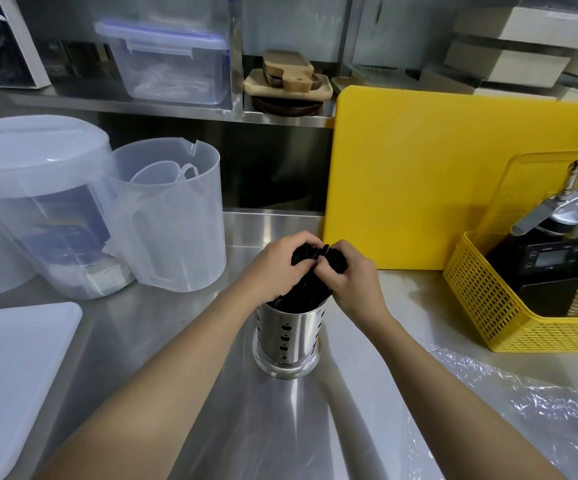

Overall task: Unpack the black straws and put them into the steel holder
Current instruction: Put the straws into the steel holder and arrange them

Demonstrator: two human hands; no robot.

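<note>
A perforated steel holder stands upright on the steel counter in the middle of the view. A bundle of black straws sticks out of its top, lower ends inside the holder. My left hand grips the upper ends of the straws from the left. My right hand closes on the same bundle from the right. The two hands touch over the straw tops. A crumpled clear plastic wrapper lies on the counter at the lower right.
A yellow cutting board leans against the back right. A yellow basket with a scale and tools stands at the right. Translucent plastic jugs and a lidded tub stand at the left. A white board lies at the front left.
</note>
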